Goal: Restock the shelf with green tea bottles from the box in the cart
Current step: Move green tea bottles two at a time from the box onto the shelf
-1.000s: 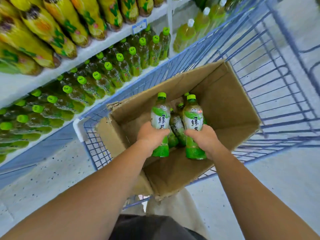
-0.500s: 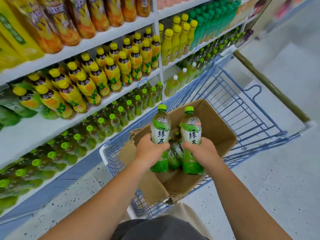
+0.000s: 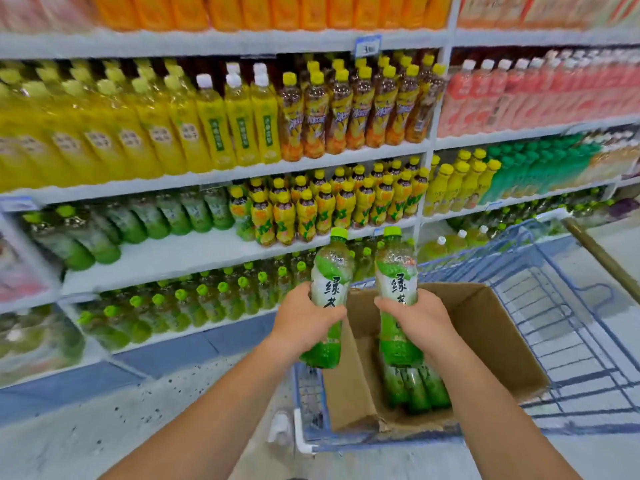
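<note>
**Materials and finish, quick pass**

Centre, left bottle (image 3: 330, 271) and right bottle (image 3: 394, 271): clear glossy plastic, shiny film labels, smooth green caps.
4 o'clock box (image 3: 485, 327): matt brown cardboard, ragged torn edge.
3 o'clock cart (image 3: 571, 341): blue coated metal wire, white plastic corner.
10 o'clock shelf (image 3: 194, 251): smooth, white-painted.
8 o'clock floor (image 3: 86, 427): matt, speckled, stone-like.

Green-capped bottles (image 3: 330, 296) wear green-and-white labels; the box (image 3: 491, 344) is brown, the cart (image 3: 568, 327) blue wire.

Yellow bottles (image 3: 239, 129) stand left of pink bottles (image 3: 502, 98).
</note>
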A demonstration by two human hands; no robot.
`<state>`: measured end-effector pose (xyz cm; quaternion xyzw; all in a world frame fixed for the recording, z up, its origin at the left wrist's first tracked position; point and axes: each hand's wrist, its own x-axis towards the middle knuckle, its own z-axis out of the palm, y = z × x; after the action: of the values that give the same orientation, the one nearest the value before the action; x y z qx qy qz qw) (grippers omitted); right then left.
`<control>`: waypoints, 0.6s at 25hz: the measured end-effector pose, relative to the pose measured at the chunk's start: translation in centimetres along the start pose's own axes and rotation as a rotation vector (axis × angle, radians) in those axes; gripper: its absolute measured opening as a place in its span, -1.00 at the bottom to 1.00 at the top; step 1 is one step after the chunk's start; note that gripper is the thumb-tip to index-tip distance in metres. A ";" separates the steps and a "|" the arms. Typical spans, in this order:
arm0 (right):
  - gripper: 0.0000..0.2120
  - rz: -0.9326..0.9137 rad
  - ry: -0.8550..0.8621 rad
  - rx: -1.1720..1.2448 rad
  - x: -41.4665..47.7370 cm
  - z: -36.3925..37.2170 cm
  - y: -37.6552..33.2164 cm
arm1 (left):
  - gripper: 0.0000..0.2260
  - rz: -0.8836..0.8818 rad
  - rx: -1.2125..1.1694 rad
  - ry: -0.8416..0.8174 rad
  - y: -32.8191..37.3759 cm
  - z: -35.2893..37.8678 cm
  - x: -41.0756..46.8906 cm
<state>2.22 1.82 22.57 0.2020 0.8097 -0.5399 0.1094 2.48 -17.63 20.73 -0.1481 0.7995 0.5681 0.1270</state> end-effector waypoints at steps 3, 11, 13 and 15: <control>-0.76 -0.067 -0.091 -0.034 -1.3 3.2 -1.9 | -0.76 0.009 -0.035 0.119 -0.6 -4.5 -2.5; -0.80 -0.218 -0.295 -0.094 -5.1 15.1 -9.1 | -0.72 -0.003 -0.111 0.393 -4.0 -17.5 -5.9; -0.82 -0.247 -0.330 -0.091 -5.9 18.6 -10.9 | -0.72 -0.001 -0.131 0.424 -5.2 -20.8 -5.9; -0.81 -0.274 -0.344 -0.091 -6.3 22.6 -12.4 | -0.72 -0.003 -0.134 0.440 -6.8 -24.5 -5.6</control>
<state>1.38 -24.44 26.40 -0.0101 0.8226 -0.5390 0.1806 9.39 -42.37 24.78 -0.2775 0.7682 0.5738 -0.0597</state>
